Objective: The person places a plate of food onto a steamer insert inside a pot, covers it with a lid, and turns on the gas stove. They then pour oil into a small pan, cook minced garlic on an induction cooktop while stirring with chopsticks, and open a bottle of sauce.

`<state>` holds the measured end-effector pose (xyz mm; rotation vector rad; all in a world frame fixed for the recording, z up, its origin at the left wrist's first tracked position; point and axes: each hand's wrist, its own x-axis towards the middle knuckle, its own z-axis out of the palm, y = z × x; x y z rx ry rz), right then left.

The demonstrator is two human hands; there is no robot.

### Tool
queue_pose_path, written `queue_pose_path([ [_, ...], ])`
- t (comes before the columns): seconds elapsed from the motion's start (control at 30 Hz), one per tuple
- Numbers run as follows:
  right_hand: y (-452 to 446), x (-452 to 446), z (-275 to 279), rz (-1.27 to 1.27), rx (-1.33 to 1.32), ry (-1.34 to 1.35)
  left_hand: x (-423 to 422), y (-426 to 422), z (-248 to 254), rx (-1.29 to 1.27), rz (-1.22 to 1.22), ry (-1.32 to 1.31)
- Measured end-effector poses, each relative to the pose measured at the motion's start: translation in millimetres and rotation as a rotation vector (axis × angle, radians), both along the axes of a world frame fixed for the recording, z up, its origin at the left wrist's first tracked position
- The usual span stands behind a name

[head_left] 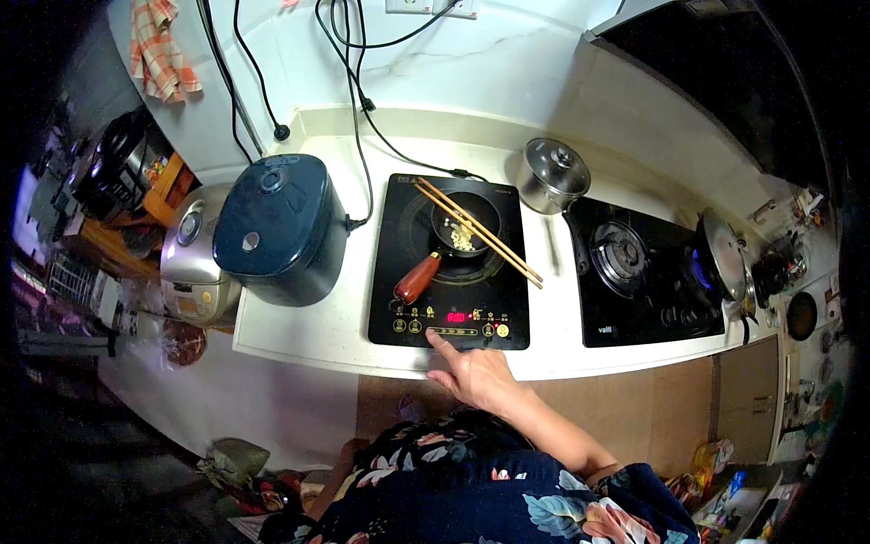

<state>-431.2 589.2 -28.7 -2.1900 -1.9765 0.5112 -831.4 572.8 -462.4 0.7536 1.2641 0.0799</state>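
Observation:
My right hand [478, 375] reaches over the counter's front edge, index finger stretched to the touch panel of the black induction cooker [390, 263]. Its thumb stands apart and it holds nothing. Red digits [456, 317] glow just above the fingertip. On the cooker sits a small dark pan [490, 210] with a reddish-brown handle [418, 279] pointing toward me. Chopped pale bits [461, 238] lie in the pan. A pair of wooden chopsticks [494, 243] rests slantwise across it. My left hand [354, 446] is low in shadow beside my shirt, its fingers unclear.
A dark blue cooker [276, 222] and a silver rice cooker [193, 258] stand left. A lidded steel pot [555, 177] is behind, right of the induction cooker. The gas stove [625, 313] has a blue flame under a pan [722, 254]. Black cords [358, 163] hang behind.

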Motion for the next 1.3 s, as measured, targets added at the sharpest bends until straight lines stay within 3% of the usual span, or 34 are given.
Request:
queue_pose_path([
  [0.2, -12.6, -0.9, -12.2, 0.010, 0.173, 0.060, 2.9, 3.9, 6.3, -0.018, -0.018, 0.016],
  [0.5, -34.1, 1.6, 1.5, -0.143, 0.070, 0.070, 11.2, 21.9, 19.2, -0.057, -0.095, 0.055],
  [0.67, -29.9, -4.7, 2.7, -0.100, -0.017, 0.072, 7.5, 24.8, 38.8, -0.032, -0.185, 0.061],
  [0.8, -61.0, 2.4, -1.8, -0.243, -0.136, 0.092, 61.1, 53.0, 80.6, 0.015, -0.407, 0.068],
  [0.87, -73.9, 9.3, -47.2, -0.256, 0.033, -0.013, 107.2, 63.9, 114.5, 0.035, -0.558, 0.076],
  [1.0, -122.0, 30.0, 10.0, -0.456, 0.265, 0.112, 190.9, 60.3, 196.3, 0.102, -0.841, 0.063],
  [1.13, -203.0, 42.2, 13.9, -0.759, 0.355, 0.121, 255.5, 34.7, 244.5, 0.149, -1.122, 0.004],
  [1.3, -318.7, 47.8, -38.5, -1.151, 0.168, 0.127, 336.9, -18.9, 287.2, 0.167, -1.447, -0.114],
])
